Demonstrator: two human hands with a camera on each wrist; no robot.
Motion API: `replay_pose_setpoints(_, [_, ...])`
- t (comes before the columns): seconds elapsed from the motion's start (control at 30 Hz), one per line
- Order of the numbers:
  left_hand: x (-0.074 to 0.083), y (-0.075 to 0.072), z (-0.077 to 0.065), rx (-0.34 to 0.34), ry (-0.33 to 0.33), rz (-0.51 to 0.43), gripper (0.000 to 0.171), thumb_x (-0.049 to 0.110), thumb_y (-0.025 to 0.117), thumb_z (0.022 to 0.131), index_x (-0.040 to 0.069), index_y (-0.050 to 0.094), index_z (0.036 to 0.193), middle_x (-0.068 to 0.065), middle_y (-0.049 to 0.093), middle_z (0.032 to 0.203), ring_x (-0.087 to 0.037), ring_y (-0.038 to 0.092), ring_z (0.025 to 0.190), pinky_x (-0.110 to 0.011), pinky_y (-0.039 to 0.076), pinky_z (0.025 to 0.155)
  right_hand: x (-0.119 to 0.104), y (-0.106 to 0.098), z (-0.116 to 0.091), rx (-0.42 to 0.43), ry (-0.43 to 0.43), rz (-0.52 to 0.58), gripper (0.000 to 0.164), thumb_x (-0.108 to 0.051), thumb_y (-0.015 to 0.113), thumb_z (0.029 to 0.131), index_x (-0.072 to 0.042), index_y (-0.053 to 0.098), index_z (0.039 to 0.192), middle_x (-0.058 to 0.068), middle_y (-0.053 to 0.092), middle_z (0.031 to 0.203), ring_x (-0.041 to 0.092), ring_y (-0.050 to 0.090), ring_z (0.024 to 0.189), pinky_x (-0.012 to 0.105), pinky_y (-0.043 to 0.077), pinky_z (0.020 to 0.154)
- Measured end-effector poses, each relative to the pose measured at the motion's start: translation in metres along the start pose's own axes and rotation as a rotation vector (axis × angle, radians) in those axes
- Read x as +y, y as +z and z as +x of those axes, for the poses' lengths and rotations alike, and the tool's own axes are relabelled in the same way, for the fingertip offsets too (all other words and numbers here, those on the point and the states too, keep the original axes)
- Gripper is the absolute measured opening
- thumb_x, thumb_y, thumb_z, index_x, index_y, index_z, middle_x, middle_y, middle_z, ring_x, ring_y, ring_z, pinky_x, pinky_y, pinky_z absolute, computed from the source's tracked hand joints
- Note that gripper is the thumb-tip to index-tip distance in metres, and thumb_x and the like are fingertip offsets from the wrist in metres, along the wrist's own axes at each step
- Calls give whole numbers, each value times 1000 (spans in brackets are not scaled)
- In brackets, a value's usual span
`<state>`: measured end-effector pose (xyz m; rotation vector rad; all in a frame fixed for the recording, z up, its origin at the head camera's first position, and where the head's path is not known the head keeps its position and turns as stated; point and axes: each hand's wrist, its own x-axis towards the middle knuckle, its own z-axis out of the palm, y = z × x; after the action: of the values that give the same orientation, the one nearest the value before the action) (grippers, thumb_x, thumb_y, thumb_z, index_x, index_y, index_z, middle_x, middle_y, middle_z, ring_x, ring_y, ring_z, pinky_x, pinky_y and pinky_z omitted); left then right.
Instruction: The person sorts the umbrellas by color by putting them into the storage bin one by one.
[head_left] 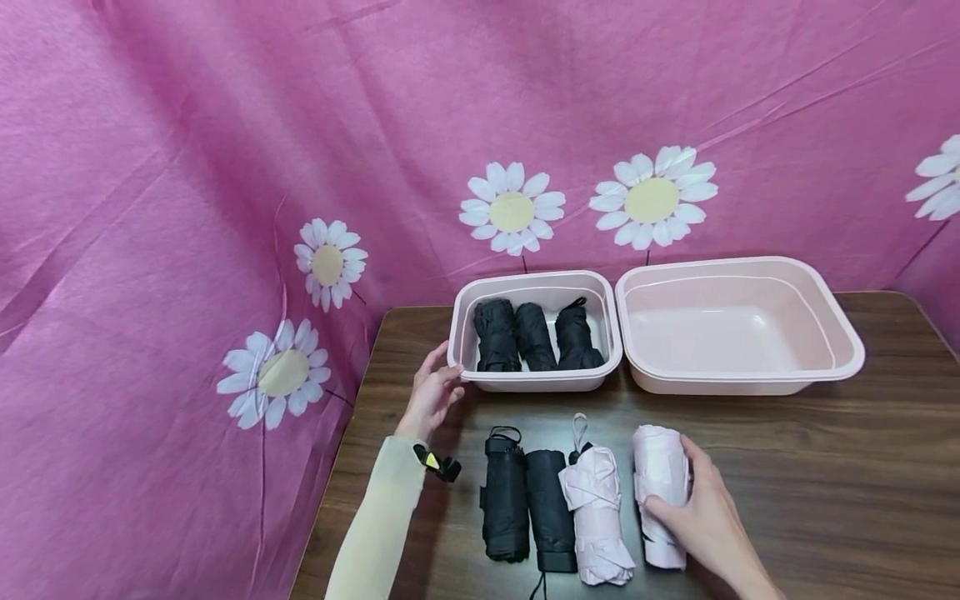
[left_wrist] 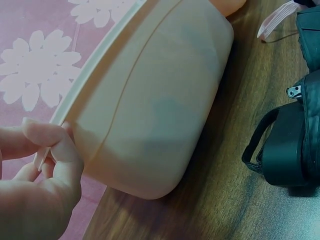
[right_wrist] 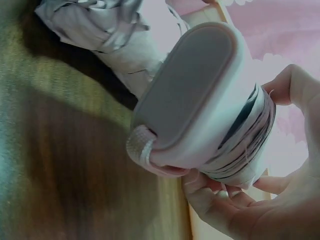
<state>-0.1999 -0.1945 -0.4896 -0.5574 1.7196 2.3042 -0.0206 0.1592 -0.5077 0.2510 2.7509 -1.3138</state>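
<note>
My left hand [head_left: 431,398] pinches the rim of the smaller pale pink bin [head_left: 536,382] at its near left corner; the left wrist view shows thumb and fingers on the lip. Three folded black umbrellas [head_left: 534,337] lie inside that bin. On the right, my right hand [head_left: 711,512] grips a folded pale pink umbrella [head_left: 660,467], fingers and thumb around its sides. In the right wrist view its flat handle end [right_wrist: 192,85] and a wrist loop face the camera. Left of it lies another pale pink umbrella [head_left: 598,517], loosely wrapped.
Two more folded black umbrellas, one with a top loop [head_left: 506,500] and one beside it [head_left: 551,512], lie on the wooden table [head_left: 825,483]. A larger pale pink bin [head_left: 750,387] stands right of the smaller one. A pink flowered cloth [head_left: 420,125] hangs behind.
</note>
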Motion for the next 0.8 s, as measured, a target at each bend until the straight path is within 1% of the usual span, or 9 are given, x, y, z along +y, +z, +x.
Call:
replay_pose_setpoints(0.07, [0, 0, 0, 3, -5, 0, 57, -1, 57, 91, 24, 47, 141, -5, 58, 93, -10, 53, 66, -17, 45, 53, -2, -3, -1, 24, -12, 8, 103, -16, 79, 70, 5, 17, 149, 33, 41, 131, 43, 48, 111, 50, 43, 84])
replay_pose_setpoints(0.13, [0, -1, 0, 4, -7, 1, 57, 0, 57, 91, 25, 48, 140, -7, 58, 96, -10, 54, 67, -17, 46, 53, -3, -5, -2, 55, -23, 7, 103, -15, 80, 69, 4, 19, 149, 31, 43, 128, 41, 49, 108, 44, 42, 82])
replay_pose_setpoints(0.23, [0, -1, 0, -3, -4, 6, 57, 0, 57, 91, 25, 47, 141, -7, 58, 96, -10, 54, 67, -17, 46, 53, -7, -9, -3, 102, -37, 9, 101, -13, 81, 67, 4, 23, 148, 27, 47, 121, 34, 52, 99, 33, 44, 74])
replay_pose_setpoints(0.3, [-1, -2, 0, -7, -1, 9, 57, 0, 57, 91, 24, 46, 141, -5, 58, 93, -9, 54, 67, -17, 46, 53, -9, -12, -3, 133, -45, 8, 100, -11, 81, 65, 3, 25, 147, 24, 50, 115, 21, 53, 90, 25, 42, 66])
replay_pose_setpoints(0.37, [-1, -2, 1, -5, -1, 9, 57, 0, 57, 91, 25, 47, 141, -4, 59, 92, -9, 54, 67, -17, 46, 52, -12, -15, -3, 157, -56, 23, 99, -10, 81, 65, 1, 27, 147, 22, 51, 113, 6, 49, 85, 20, 41, 62])
replay_pose_setpoints(0.43, [-2, -2, 1, -7, 1, 7, 57, 0, 57, 91, 25, 47, 141, -4, 59, 91, -9, 54, 67, -17, 45, 52, -15, -18, -4, 178, -69, 47, 99, -8, 81, 65, -1, 27, 148, 21, 51, 113, -6, 43, 82, 16, 42, 62])
replay_pose_setpoints(0.5, [-2, -2, 2, -7, 4, 3, 58, -1, 57, 91, 25, 46, 141, -5, 59, 92, -9, 54, 67, -17, 45, 52, -17, -21, -5, 193, -84, 81, 99, -6, 80, 66, -3, 26, 149, 22, 50, 116, -14, 38, 83, 11, 42, 63])
replay_pose_setpoints(0.63, [-2, -1, 2, -14, 16, 2, 59, -2, 55, 91, 22, 43, 143, -6, 57, 97, -9, 56, 67, -17, 46, 52, -23, -26, -6, 213, -111, 140, 100, 0, 77, 67, -6, 23, 151, 26, 47, 123, -19, 34, 91, 0, 39, 66])
replay_pose_setpoints(0.8, [-3, -1, 1, -14, 23, 0, 60, -2, 55, 90, 21, 42, 144, -5, 55, 100, -8, 58, 66, -18, 46, 52, -28, -33, -4, 233, -141, 170, 103, 4, 77, 66, -9, 22, 152, 26, 44, 126, -18, 35, 94, -4, 38, 69])
